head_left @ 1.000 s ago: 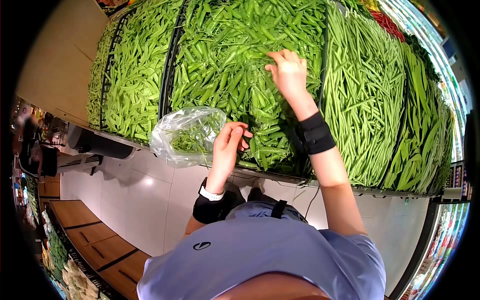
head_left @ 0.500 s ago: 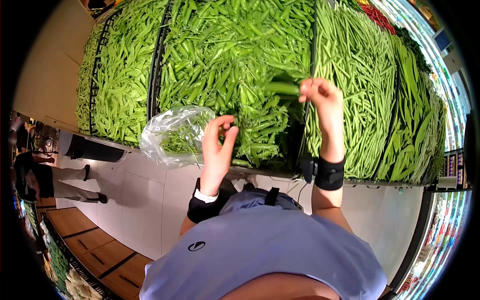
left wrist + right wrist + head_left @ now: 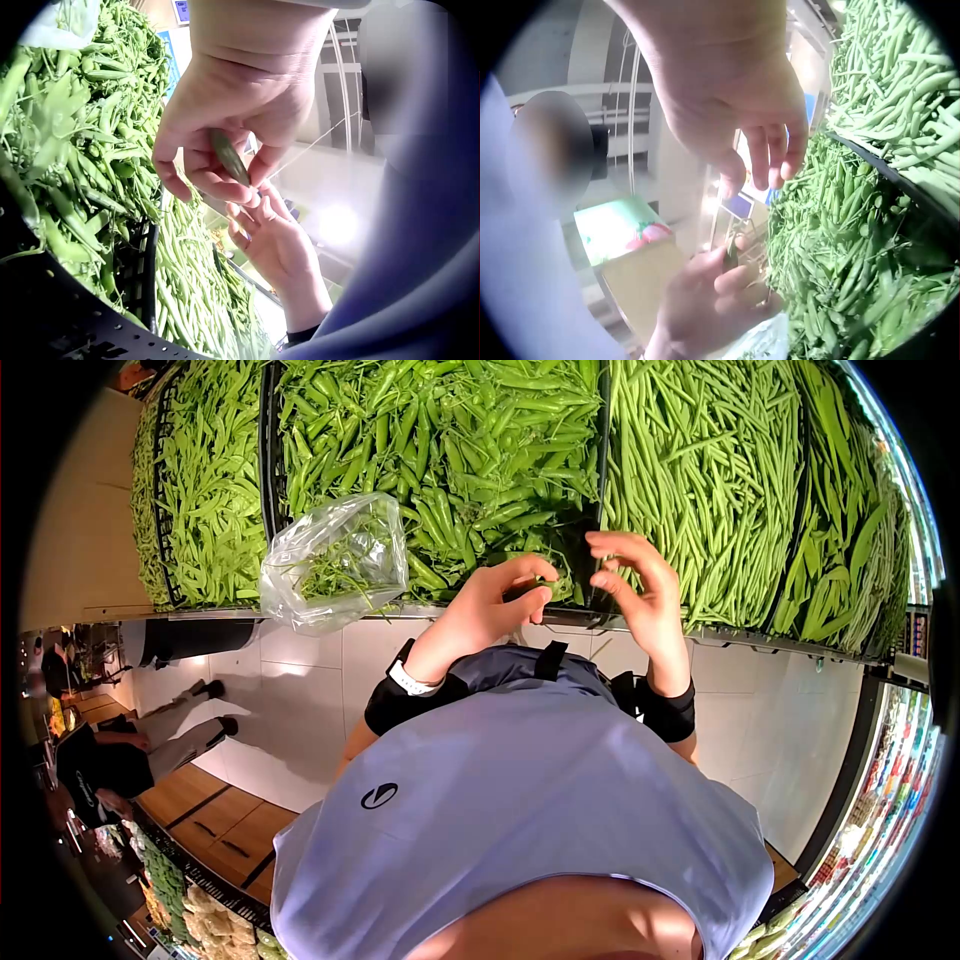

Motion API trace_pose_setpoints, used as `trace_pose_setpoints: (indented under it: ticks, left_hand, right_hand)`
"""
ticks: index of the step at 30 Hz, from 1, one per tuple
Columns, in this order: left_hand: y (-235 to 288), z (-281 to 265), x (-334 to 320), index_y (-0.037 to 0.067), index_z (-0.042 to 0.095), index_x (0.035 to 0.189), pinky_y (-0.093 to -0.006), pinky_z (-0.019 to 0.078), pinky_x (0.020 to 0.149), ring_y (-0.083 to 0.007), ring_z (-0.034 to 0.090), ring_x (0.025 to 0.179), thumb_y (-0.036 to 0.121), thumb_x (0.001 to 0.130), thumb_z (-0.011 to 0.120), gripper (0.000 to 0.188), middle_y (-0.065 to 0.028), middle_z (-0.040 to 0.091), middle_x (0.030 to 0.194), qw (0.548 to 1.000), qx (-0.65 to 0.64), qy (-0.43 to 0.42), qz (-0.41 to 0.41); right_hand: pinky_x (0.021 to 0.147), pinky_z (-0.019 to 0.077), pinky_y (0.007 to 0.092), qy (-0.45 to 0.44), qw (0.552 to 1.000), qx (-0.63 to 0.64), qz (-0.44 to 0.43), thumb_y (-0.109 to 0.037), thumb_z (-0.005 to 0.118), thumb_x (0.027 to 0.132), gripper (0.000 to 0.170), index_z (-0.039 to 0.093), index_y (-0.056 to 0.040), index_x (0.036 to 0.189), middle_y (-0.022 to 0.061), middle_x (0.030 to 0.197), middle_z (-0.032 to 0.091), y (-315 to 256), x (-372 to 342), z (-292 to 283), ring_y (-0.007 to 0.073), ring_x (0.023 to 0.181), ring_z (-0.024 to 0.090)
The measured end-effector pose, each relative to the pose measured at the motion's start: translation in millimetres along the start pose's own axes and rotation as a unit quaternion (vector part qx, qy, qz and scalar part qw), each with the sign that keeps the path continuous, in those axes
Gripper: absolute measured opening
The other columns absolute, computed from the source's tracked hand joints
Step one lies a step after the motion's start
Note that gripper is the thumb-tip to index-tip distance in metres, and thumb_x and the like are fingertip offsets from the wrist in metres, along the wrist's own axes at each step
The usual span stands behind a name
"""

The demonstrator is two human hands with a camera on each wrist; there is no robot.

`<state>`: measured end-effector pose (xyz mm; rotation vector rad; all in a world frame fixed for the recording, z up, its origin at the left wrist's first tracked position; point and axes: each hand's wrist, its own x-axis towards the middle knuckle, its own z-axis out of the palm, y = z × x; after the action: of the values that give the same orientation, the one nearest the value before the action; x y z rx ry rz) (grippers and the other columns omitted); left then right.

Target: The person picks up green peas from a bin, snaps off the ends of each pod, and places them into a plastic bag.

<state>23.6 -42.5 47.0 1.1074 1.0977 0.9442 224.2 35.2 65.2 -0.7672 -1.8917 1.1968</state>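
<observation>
A pod (image 3: 230, 159) sits in the left hand (image 3: 492, 598), near the centre of the head view, its grip curled round the pod. Just right of it is the right hand (image 3: 648, 592), its grip relaxed, thumb and fingers apart. Left of both, a clear bag (image 3: 290, 575) with greens inside rests at the front edge of the display. Pea pods (image 3: 430, 445) fill the top centre, beans (image 3: 700, 470) the upper right. Another person (image 3: 92, 770) is at lower left.
</observation>
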Motion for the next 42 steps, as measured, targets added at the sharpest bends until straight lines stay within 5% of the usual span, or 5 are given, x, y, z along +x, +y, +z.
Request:
trace_pose_setpoints:
  ticks: [6, 14, 25, 37, 42]
  left_hand:
    - [-18, 3, -3, 0.002, 0.059, 0.091, -0.0255, 0.0437, 0.067, -0.0093, 0.052, 0.072, 0.014, 0.089, 0.060, 0.012, 0.0000, 0.058, 0.079, 0.996, 0.051, -0.071, -0.027]
    - [-44, 6, -5, 0.006, 0.060, 0.089, -0.0342, 0.0453, 0.065, -0.0284, 0.058, 0.075, 0.012, 0.082, 0.063, 0.011, -0.0099, 0.059, 0.081, 0.940, 0.289, -0.134, 0.125]
    - [-38, -10, 3, 0.000, 0.060, 0.088, -0.0207, 0.0405, 0.071, -0.0057, 0.050, 0.076, 0.009, 0.090, 0.058, 0.009, 0.0008, 0.058, 0.081, 0.993, -0.089, 0.062, 0.050]
    - [48, -181, -21, 0.000, 0.055, 0.095, -0.0257, 0.0489, 0.066, -0.0138, 0.056, 0.067, 0.005, 0.090, 0.055, 0.007, -0.0089, 0.061, 0.084, 0.803, -0.535, 0.170, 0.202]
    - [61, -235, -92, 0.001, 0.050, 0.091, -0.0223, 0.0299, 0.044, -0.0097, 0.033, 0.054, 0.028, 0.095, 0.052, 0.027, -0.0013, 0.041, 0.069, 0.730, -0.564, 0.156, 0.353]
  right_hand:
    - [0.094, 0.0358, 0.0399, -0.120, 0.940, -0.279, -0.157, -0.016, 0.072, 0.072, 0.014, 0.066, -0.0092, 0.082, 0.0043, 0.115, 0.059, 5, -16, 7, 0.0271, 0.105, 0.053]
    - [0.087, 0.0338, 0.0364, -0.320, 0.901, -0.260, -0.133, -0.014, 0.066, 0.076, 0.004, 0.064, -0.0115, 0.076, 0.0020, 0.071, 0.060, 32, -33, 12, 0.0203, 0.077, 0.055]
    - [0.061, 0.0368, 0.0330, -0.040, 0.927, -0.285, -0.243, -0.003, 0.068, 0.071, 0.012, 0.056, -0.0041, 0.074, 0.0061, 0.067, 0.047, 21, -9, 44, 0.0236, 0.064, 0.046]
    - [0.058, 0.0397, 0.0204, 0.077, 0.983, 0.167, -0.001, 0.000, 0.059, 0.087, 0.008, 0.065, 0.0035, 0.091, 0.0030, 0.079, 0.063, -1, 5, 53, 0.0075, 0.063, 0.050]
    - [0.068, 0.0438, 0.0261, 0.104, 0.974, -0.178, 0.093, 0.001, 0.054, 0.085, 0.023, 0.069, -0.0054, 0.101, 0.0041, 0.079, 0.061, 4, 14, 52, 0.0137, 0.072, 0.057]
